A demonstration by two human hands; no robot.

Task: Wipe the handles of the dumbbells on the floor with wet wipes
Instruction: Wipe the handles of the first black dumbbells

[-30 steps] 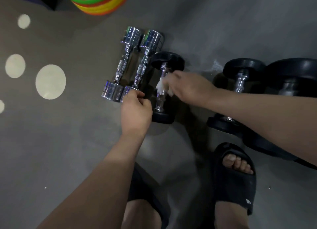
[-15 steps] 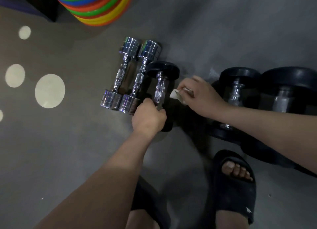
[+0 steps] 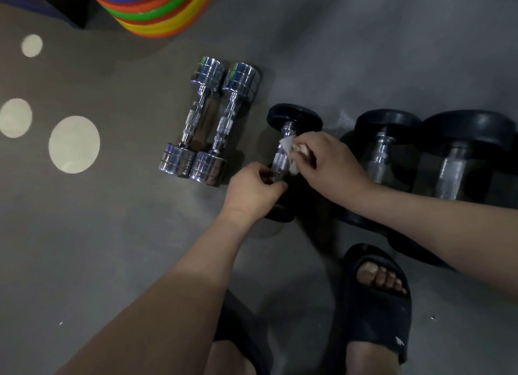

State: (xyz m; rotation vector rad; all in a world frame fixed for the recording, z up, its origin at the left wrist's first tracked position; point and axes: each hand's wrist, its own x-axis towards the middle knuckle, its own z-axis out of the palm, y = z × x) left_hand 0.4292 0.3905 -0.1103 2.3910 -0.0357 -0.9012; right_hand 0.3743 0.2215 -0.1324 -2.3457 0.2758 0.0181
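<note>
A small black dumbbell (image 3: pixel 294 117) with a knurled chrome handle lies on the grey floor in the middle of the head view. My left hand (image 3: pixel 252 191) grips the near end of that handle. My right hand (image 3: pixel 328 161) pinches a white wet wipe (image 3: pixel 288 146) and holds it against the handle's far part. Two chrome dumbbells (image 3: pixel 196 119) (image 3: pixel 227 125) lie side by side just left of it. Two larger black dumbbells (image 3: pixel 386 127) (image 3: pixel 465 139) lie to the right, partly behind my right forearm.
A stack of coloured discs (image 3: pixel 159 7) stands at the top left beside a dark block. Pale round marks (image 3: pixel 74 144) dot the floor on the left. My feet in black slides (image 3: pixel 375 304) stand at the bottom, close to the dumbbells.
The small black dumbbell now lies apart from the chrome pair, further right. My right hand has brought the wipe back onto its handle, and my left hand still holds the near end.
</note>
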